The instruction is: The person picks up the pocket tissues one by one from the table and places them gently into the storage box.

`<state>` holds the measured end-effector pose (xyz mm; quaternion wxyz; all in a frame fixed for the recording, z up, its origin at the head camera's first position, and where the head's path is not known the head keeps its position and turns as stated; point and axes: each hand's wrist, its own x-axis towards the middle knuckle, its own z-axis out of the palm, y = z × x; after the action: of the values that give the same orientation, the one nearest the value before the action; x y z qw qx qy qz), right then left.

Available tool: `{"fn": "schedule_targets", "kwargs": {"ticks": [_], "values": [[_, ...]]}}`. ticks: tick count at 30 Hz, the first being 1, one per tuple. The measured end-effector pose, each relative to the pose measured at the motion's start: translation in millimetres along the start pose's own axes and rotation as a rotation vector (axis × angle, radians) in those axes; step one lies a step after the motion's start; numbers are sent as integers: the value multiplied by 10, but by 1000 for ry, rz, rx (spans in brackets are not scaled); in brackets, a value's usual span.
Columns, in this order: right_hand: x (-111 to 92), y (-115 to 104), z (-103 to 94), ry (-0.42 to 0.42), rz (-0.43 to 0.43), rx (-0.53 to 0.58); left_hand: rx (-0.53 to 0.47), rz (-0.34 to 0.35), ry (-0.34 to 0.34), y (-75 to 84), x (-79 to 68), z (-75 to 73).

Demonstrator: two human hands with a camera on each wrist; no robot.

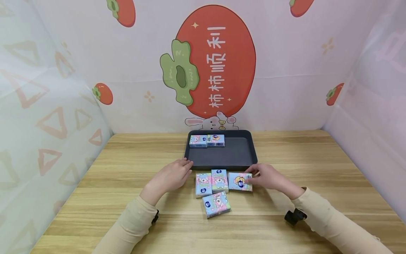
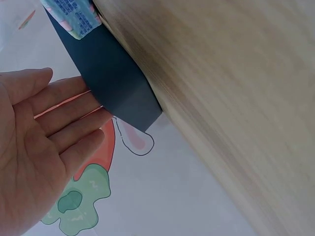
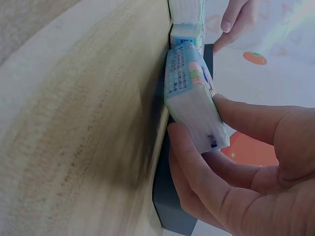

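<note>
My right hand (image 1: 266, 176) pinches a tissue pack (image 1: 238, 181) just in front of the tray. In the right wrist view, thumb and fingers hold the end of this tissue pack (image 3: 197, 108), which is tilted. My left hand (image 1: 172, 174) lies at the tray's front left corner, and its fairly straight fingers (image 2: 74, 115) overlap the tray wall (image 2: 108, 73) in the left wrist view. To the left of the held pack lie two upright-turned tissue packs, the left one (image 1: 203, 184) beside the middle one (image 1: 219, 180). Nearer me is a slanted tissue pack (image 1: 217, 204).
The dark rectangular tray (image 1: 222, 167) sits at the table's back edge. Inside its back left part, two tissue packs stand side by side, a left one (image 1: 198, 140) and a right one (image 1: 215, 140). A printed cloth backdrop (image 1: 279, 98) rises behind the wooden table (image 1: 285, 225).
</note>
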<state>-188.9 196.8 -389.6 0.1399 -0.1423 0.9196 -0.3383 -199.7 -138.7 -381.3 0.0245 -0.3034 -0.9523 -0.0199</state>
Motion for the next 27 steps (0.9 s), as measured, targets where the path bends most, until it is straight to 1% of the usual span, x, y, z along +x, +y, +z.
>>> {"fn": "schedule_targets", "kwargs": {"ticks": [2, 8, 14, 20, 27], "values": [[3, -5, -7, 2, 20, 5, -3, 5, 5, 0, -2, -1], [8, -8, -22, 26, 43, 19, -2, 4, 0, -4, -6, 5], [12, 7, -47, 53, 47, 56, 4, -7, -11, 1, -12, -1], [17, -12, -78, 71, 59, 77, -1, -8, -7, 3, -12, -4], [9, -50, -118, 71, 59, 97, 8, -4, -1, 2, -11, -6]]}}
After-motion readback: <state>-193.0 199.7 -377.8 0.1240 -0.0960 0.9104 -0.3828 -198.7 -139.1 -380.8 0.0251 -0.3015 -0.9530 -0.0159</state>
